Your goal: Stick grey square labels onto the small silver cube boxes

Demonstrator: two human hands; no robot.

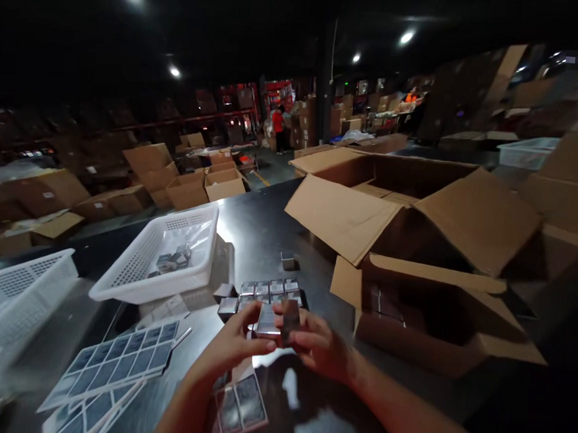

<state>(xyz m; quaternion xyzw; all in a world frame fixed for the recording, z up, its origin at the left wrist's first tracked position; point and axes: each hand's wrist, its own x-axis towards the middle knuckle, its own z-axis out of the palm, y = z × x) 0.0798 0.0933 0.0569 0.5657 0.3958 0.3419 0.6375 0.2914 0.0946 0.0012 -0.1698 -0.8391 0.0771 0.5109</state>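
Note:
Both my hands meet over a dark shiny table (pixel 263 228) and hold one small silvery box (pixel 269 321) between them. My left hand (pixel 232 347) grips its left side with thumb on top. My right hand (pixel 313 342) pinches its right end, where a dark flap (pixel 290 320) stands up. Just beyond my fingers lies a tight group of several similar small boxes (pixel 269 290). One single small box (pixel 287 261) stands further back on the table.
A white slotted basket (pixel 133 269) with a few small items sits left of the boxes, another white basket (pixel 15 291) at far left. Printed sheets of labels (pixel 114 359) lie front left. Open cardboard cartons (pixel 416 211) (pixel 439 317) stand on the right. A person in red (pixel 277 127) stands far back.

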